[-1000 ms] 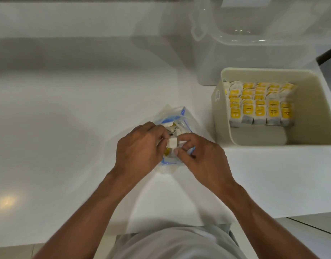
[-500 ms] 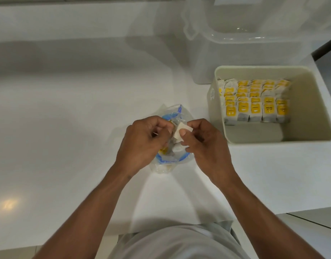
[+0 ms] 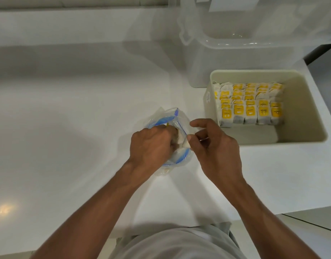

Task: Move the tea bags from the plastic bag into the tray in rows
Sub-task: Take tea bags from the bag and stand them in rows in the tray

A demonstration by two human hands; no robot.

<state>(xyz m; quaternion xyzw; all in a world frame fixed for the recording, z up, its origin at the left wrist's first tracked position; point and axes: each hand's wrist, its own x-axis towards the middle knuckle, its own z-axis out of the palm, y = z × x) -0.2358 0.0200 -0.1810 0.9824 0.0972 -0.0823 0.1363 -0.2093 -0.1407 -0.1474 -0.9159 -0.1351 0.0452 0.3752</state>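
Counter (image 3: pixel 67 128): white and glossy; it carries everything I see from here.
Clear bin (image 3: pixel 235 43): see-through plastic with a latch handle, just behind the tray.
Tray (image 3: pixel 301 109): beige, open-topped, my landmark. There is a small mark on its left outer wall that I cannot read.
Left hand (image 3: pixel 149 146): left of the tray, knuckles up, fingers dipped into the bag's mouth. They are hidden, so I cannot tell what they grip.
Right hand (image 3: pixel 215 146): near the tray's front-left corner, fingers curled, thumb tip against a pale tea bag (image 3: pixel 185 144). I cannot tell whether it truly pinches it.
Plastic bag (image 3: pixel 164 118): clear with blue zip lines, crumpled on the counter left of the tray, between the hands.
Rows of tea bags (image 3: pixel 250 101): upright in the tray's far half, with yellow tags.
Tag (image 3: pixel 263 110): front row, second from right. I read "RELAX"; the other print is too small.
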